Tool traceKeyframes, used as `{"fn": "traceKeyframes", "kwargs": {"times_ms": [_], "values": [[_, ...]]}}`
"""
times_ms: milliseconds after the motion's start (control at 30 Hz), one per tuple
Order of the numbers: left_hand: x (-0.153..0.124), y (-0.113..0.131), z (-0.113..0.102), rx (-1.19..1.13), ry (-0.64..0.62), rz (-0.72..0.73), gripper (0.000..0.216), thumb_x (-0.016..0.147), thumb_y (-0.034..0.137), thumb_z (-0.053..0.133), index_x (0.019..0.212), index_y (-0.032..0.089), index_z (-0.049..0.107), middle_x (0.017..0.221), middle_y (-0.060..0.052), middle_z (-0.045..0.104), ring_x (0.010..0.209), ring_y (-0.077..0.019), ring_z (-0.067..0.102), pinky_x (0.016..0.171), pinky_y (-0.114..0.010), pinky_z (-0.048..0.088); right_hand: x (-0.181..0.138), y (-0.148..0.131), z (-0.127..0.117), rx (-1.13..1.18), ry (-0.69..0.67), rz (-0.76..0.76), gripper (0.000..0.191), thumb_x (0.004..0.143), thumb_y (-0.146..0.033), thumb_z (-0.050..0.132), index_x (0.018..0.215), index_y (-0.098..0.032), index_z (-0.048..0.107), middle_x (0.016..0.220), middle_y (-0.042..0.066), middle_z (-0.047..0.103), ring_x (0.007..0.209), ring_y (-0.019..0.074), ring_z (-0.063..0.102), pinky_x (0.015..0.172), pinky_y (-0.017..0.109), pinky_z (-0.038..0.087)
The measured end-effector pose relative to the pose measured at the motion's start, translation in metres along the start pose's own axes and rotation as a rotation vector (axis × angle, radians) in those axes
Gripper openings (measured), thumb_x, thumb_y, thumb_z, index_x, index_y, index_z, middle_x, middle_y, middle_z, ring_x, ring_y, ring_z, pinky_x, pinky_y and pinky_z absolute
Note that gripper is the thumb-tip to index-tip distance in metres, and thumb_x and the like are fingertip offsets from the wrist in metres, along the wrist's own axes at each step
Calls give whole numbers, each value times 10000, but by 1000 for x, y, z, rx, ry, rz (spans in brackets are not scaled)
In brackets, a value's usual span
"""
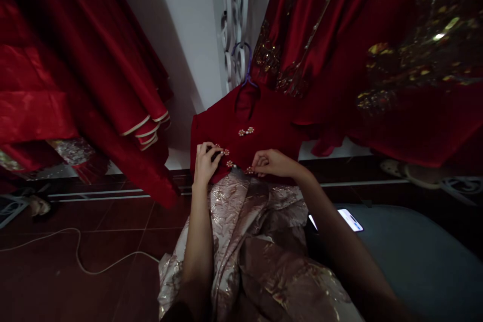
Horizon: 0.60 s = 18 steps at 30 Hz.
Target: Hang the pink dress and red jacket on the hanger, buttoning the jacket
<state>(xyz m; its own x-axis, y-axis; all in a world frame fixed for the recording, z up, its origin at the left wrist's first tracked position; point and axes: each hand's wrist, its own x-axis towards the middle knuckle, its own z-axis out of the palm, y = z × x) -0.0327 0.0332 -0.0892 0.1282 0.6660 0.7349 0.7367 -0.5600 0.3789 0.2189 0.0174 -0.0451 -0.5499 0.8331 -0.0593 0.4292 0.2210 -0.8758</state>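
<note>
A red short top (211, 128) hangs on a purple hanger (248, 68) in front of me, its front fastened with flower-shaped jewelled clasps. The uppermost clasp (246, 132) lies across the chest below the neck opening. My left hand (206, 162) is closed, thumb and fingertips pinching at a jewelled clasp (226, 152) on the left of the front. Lower down, my right hand (272, 163) pinches the flower end of another clasp (249, 170) near the hem. Between the hands sits that clasp's other flower (230, 164). Shiny pinkish-gold patterned cloth (230, 201) spreads below the top.
Red garments (124, 85) hang at the left, and red ones with gold trim (324, 60) at the right. A white scrollwork stand (228, 30) holds the hanger. A lit phone (350, 220) lies on a grey-green seat (407, 246). A white cable (79, 246) crosses the tiled floor.
</note>
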Motion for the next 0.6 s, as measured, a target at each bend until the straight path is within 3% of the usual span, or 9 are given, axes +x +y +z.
{"fn": "traceKeyframes", "kwargs": {"times_ms": [267, 600], "values": [[-2, -6, 7, -148, -30, -11, 137, 835, 241, 568, 938, 230, 658, 959, -32, 652, 932, -154, 595, 869, -313, 477, -1, -2, 0, -14, 5, -10, 240, 695, -365, 650, 780, -159, 563, 752, 53, 682, 618, 132, 644, 598, 264, 508], [-1, -1, 8, -180, -61, -69, 117, 831, 258, 571, 911, 210, 643, 930, -36, 667, 895, -150, 626, 833, -302, 499, -1, -5, 1, -11, -12, 21, 219, 703, -349, 640, 787, -162, 561, 773, 52, 689, 639, 127, 645, 615, 259, 512]]}}
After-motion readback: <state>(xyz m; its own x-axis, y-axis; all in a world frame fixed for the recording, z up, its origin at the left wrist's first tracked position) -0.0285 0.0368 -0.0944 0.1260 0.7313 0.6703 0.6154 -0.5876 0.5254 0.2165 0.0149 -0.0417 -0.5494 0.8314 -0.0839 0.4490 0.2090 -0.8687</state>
